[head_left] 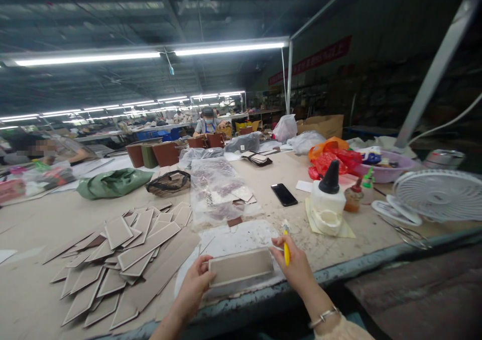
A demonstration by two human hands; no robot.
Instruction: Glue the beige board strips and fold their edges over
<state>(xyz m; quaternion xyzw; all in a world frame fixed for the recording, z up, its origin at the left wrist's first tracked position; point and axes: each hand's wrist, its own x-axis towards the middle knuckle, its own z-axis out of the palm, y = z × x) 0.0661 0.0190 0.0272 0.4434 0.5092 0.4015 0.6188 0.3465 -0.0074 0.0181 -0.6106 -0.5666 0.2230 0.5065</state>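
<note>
A flat rectangular beige panel [243, 267] with pale edges is held slightly raised over a stained white sheet [259, 228] near the table's front edge. My left hand [198, 278] grips its left end between thumb and fingers. My right hand [294, 259] is closed round a yellow-handled brush [286, 249], its pale tip pointing up and away. Those right fingertips also meet the panel's right end. Left of the sheet lies a loose heap of similar beige panels [131, 259] with pale borders.
Right of the sheet stand a white bottle with a black cone cap [328, 194], a small amber bottle [353, 199], scissors [410, 237] and a white fan grille [440, 194]. A black phone [284, 195] and a clear plastic bag [218, 189] lie beyond. A co-worker [207, 121] sits farther back.
</note>
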